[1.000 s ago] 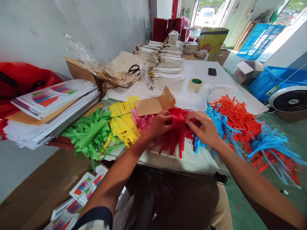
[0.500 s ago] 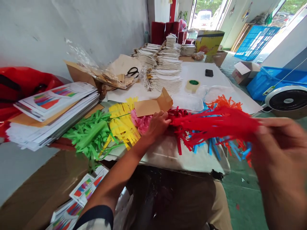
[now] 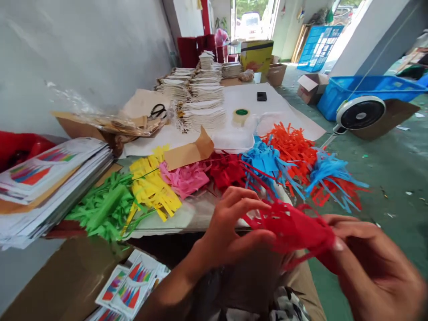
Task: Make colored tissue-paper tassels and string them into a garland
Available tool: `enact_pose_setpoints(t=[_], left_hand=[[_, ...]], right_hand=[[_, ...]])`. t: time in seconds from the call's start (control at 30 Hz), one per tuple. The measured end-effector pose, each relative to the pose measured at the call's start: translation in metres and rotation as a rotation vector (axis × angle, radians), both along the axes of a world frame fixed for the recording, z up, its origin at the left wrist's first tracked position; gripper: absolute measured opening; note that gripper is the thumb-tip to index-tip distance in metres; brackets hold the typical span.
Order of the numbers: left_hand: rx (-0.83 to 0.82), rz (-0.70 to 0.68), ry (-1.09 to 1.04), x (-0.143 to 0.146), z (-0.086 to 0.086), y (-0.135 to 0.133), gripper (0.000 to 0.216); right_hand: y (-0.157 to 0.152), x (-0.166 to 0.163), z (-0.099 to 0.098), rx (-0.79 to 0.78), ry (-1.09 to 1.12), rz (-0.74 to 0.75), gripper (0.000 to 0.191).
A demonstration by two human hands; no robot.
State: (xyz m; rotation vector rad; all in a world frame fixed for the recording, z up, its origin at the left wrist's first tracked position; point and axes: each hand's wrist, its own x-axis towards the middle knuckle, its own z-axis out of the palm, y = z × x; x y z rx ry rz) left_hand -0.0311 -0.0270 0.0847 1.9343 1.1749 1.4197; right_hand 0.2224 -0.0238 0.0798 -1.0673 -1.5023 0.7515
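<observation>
Both my hands hold one bunch of red fringed paper strips (image 3: pixel 287 227) in front of my lap, below the table edge. My left hand (image 3: pixel 230 232) pinches its left end between thumb and fingers. My right hand (image 3: pixel 371 263), slightly blurred, grips its right end with closed fingers. Behind them on the table (image 3: pixel 200 214) lie piles of cut paper strips: green (image 3: pixel 103 209), yellow (image 3: pixel 150 187), pink (image 3: pixel 183 178), red (image 3: pixel 227 171), blue (image 3: pixel 267 162) and orange (image 3: pixel 290 145).
Printed sheets (image 3: pixel 43 178) are stacked at the left, more lie in a cardboard box (image 3: pixel 133 285) below. A brown envelope (image 3: pixel 189 151), tape roll (image 3: pixel 241 115), scissors (image 3: pixel 157 110), phone (image 3: pixel 261 96) and paper stacks (image 3: pixel 203 102) sit further back. A fan (image 3: pixel 360 113) and blue crates (image 3: pixel 368 87) stand on the floor right.
My right hand pulled a bunch of red strips off the pile and out to the right. Both hands then came down toward my lap, and my left hand took hold of the bunch's other end.
</observation>
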Motion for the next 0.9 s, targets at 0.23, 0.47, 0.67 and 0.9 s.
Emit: enact_pose_setpoints(t=[0.23, 0.47, 0.67, 0.9], left_hand=[[-0.148, -0.217, -0.094, 0.049, -0.014, 0.001, 0.029], [-0.288, -0.271, -0.24, 0.067, -0.013, -0.006, 0.048], [-0.161, -0.079, -0.023, 0.075, -0.004, 0.002, 0.019], [-0.148, -0.455, 0.645, 0.08, 0.019, 0.02, 0.024]], right_hand=[[-0.005, -0.001, -0.005, -0.012, 0.016, 0.13, 0.009], [-0.009, 0.019, -0.027, 0.053, -0.007, 0.044, 0.016], [-0.006, 0.037, -0.033, -0.017, -0.106, 0.118, 0.013], [0.0, 0.05, -0.018, -0.074, -0.111, 0.275, 0.049]])
